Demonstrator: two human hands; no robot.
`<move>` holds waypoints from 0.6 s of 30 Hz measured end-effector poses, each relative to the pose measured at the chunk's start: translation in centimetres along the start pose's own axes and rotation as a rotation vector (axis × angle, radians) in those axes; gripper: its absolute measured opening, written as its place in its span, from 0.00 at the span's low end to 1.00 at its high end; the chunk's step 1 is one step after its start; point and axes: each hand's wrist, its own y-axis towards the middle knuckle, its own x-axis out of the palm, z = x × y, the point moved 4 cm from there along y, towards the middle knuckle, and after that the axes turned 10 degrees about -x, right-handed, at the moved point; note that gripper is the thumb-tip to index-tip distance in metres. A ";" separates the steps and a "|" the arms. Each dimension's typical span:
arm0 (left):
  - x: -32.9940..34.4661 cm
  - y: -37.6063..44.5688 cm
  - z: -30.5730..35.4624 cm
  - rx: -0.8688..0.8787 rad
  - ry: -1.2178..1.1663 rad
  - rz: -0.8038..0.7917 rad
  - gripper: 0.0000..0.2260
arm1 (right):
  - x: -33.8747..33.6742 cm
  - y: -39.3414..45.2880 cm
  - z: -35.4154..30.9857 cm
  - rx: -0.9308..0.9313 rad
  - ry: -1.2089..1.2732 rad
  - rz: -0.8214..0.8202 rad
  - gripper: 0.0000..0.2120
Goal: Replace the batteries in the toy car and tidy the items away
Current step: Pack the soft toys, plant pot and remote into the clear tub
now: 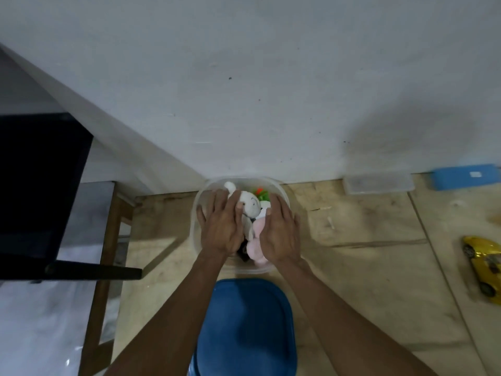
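A clear plastic tub (282, 194) stands on the floor against the wall, filled with soft toys: a white plush (250, 204), a pink one (256, 248) and something green and orange (261, 195). My left hand (221, 226) lies flat over the tub's left side, fingers spread on the toys. On the right side my right hand (280, 232) presses down in the same way. The tub's blue lid (245, 329) lies on the floor just in front of the tub. A yellow toy car (484, 267) rests on the floor at the far right.
A small clear box (378, 183) and a blue lid (465, 176) lie by the wall at the right. A dark chair (40, 185) and a wooden frame (105, 256) stand at the left. The floor is light wooden boards.
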 end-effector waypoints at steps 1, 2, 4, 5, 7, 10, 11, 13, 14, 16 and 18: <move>0.0 -0.7 -0.4 -0.011 -0.002 0.012 0.23 | -0.2 -0.2 0.0 -0.003 0.022 0.004 0.28; 0.0 -1.6 -0.7 -0.015 0.001 0.024 0.23 | -0.4 -0.5 0.0 -0.008 0.047 0.001 0.27; -0.1 -2.9 -1.0 -0.014 0.034 0.037 0.23 | -0.8 -0.9 -0.1 -0.022 0.100 0.002 0.26; -0.3 -3.3 -1.1 -0.015 0.052 0.042 0.23 | -1.0 -1.2 -0.2 -0.032 0.116 0.015 0.25; -0.9 -3.9 -1.2 -0.027 0.053 0.050 0.23 | -1.6 -1.8 -0.3 -0.054 0.125 0.051 0.23; -2.2 -5.7 -1.0 -0.085 0.010 0.145 0.22 | -2.9 -3.3 -0.3 -0.100 0.164 0.098 0.22; -2.8 -6.7 -0.9 -0.122 -0.016 0.187 0.22 | -3.5 -4.0 -0.3 -0.123 0.182 0.126 0.21; -3.6 -9.2 -1.2 -0.184 -0.080 0.246 0.24 | -4.5 -5.6 -0.1 -0.160 0.215 0.171 0.20; -3.9 -10.7 -1.4 -0.207 -0.114 0.269 0.26 | -4.8 -6.5 0.2 -0.167 0.238 0.187 0.20; -3.8 -13.5 -2.3 -0.265 -0.156 0.305 0.27 | -5.1 -8.7 0.8 -0.178 0.293 0.223 0.21; -3.0 -16.6 -3.4 -0.373 -0.180 0.306 0.25 | -4.8 -11.0 1.7 -0.182 0.343 0.236 0.19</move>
